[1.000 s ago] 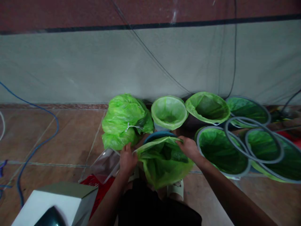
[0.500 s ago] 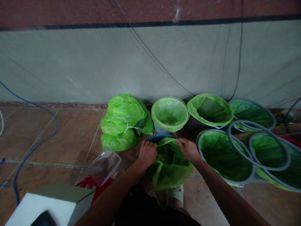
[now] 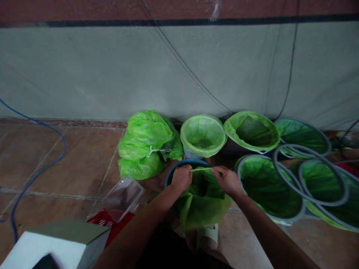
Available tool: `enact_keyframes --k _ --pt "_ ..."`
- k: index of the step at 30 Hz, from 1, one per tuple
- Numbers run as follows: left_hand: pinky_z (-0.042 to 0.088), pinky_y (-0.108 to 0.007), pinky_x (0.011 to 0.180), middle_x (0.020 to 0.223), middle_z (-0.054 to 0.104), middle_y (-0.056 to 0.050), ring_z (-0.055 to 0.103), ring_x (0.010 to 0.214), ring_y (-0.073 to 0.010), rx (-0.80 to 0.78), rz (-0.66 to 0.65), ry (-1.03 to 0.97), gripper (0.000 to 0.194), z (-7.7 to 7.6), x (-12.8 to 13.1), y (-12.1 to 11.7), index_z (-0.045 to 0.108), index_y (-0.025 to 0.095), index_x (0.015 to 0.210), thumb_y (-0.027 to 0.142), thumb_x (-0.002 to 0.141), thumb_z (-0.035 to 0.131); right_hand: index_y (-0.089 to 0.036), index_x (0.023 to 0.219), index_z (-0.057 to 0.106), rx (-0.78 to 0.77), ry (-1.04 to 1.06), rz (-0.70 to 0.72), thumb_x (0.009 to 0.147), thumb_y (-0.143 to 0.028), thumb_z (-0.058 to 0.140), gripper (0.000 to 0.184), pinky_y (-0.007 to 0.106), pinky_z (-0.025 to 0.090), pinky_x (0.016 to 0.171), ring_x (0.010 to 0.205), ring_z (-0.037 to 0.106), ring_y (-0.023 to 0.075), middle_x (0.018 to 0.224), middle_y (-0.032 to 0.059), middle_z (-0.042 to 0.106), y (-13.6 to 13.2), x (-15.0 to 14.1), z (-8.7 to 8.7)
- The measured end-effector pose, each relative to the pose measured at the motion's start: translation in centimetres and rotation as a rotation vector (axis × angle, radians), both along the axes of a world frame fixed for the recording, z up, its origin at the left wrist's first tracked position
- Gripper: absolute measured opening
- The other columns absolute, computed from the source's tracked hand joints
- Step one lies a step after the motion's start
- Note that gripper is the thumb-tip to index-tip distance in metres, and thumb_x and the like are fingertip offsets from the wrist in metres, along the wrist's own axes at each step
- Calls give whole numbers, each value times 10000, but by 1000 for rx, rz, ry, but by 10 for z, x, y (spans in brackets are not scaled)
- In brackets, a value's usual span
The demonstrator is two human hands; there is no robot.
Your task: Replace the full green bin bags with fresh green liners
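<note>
A green bin liner (image 3: 203, 209) hangs over the near side of a blue bin (image 3: 169, 175), its far edge stretched taut between my hands. My left hand (image 3: 182, 177) is closed on that edge at the left, above the bin's mouth. At the right, my right hand (image 3: 227, 180) pinches the same edge between thumb and fingers. The bin's far rim is bare, and the inside of the liner is dark. Just behind stands a bin lined in pale green (image 3: 203, 135).
Filled green bags (image 3: 147, 138) lean by the wall. To the right are several lined bins (image 3: 270, 186) and loose grey rings (image 3: 310, 173). A clear plastic container (image 3: 123, 196), a red item (image 3: 112, 224) and a white box (image 3: 58, 243) lie left. A blue hose (image 3: 42, 173) crosses the tiles.
My left hand has moved right, off the bin's rim, with the liner's edge. The edge is now pulled straight between both hands, and more of the blue rim shows at the left.
</note>
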State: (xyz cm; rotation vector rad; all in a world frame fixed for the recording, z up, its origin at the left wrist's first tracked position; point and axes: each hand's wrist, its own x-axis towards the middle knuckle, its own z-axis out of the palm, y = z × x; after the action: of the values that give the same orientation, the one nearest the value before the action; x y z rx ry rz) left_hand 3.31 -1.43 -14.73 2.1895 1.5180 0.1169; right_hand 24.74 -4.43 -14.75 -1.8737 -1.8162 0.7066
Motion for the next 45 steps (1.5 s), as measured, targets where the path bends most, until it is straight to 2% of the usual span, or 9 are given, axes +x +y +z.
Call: enact_keyframes --k 6,13,18,22,26,31,38,42,45 --pt "456 -246 740 875 714 -28 646 779 -146 -81 274 -222 213 6 -38 -1 674 196 915 258 912 470 -223 864 737 -18 16 -72 860 -448 522 311 290 454 780 834 651 196 911 51 703 6 2 -8" --pt "443 -258 770 873 710 -46 622 782 -148 -92 489 -329 159 0 -52 28 687 164 879 208 865 535 -213 833 755 19 42 -149 817 -482 557 334 309 458 769 823 655 221 893 64 718 40 -9 -21" --pt "453 -263 724 772 699 -48 627 744 -167 -213 539 -340 119 -20 -57 52 706 150 759 174 793 594 -186 769 759 -209 290 -222 735 -486 640 325 288 476 669 728 666 221 755 54 736 65 -10 -42" --pt "452 -249 601 632 671 -35 618 614 -164 -366 582 -382 124 -40 -65 56 703 142 657 149 739 610 -152 752 753 -320 365 -253 738 -456 629 328 275 489 603 689 672 212 751 77 739 68 -7 -57" --pt "463 -241 577 655 691 -30 614 579 -149 -461 598 -453 97 -43 -74 43 708 142 690 135 705 612 -145 732 742 -377 326 -225 768 -462 593 352 269 474 584 645 659 198 702 78 723 57 0 -56" --pt "495 -256 608 746 720 -56 648 639 -165 -526 569 -525 176 -30 -87 14 716 125 784 232 744 582 -169 690 695 -349 212 -221 830 -448 508 364 273 445 648 699 636 195 709 75 699 28 11 -42" --pt "515 -278 743 900 734 -70 674 840 -195 -428 581 -472 283 -21 -109 -19 699 139 935 307 791 523 -164 1008 676 -174 -2 -321 894 -353 406 349 309 437 695 797 647 231 891 130 714 -46 11 -38" --pt "521 -288 777 944 736 -74 679 882 -204 -412 575 -447 297 -19 -116 -36 679 127 986 286 796 514 -176 978 698 -153 71 -429 836 -330 458 319 311 452 681 767 650 226 830 98 717 -67 11 -41" --pt "525 -269 767 957 740 -63 685 876 -193 -442 564 -461 278 -18 -119 -49 668 132 994 234 791 508 -182 919 714 -181 302 -565 728 -359 566 300 328 473 671 735 650 234 777 71 714 -70 16 -49"
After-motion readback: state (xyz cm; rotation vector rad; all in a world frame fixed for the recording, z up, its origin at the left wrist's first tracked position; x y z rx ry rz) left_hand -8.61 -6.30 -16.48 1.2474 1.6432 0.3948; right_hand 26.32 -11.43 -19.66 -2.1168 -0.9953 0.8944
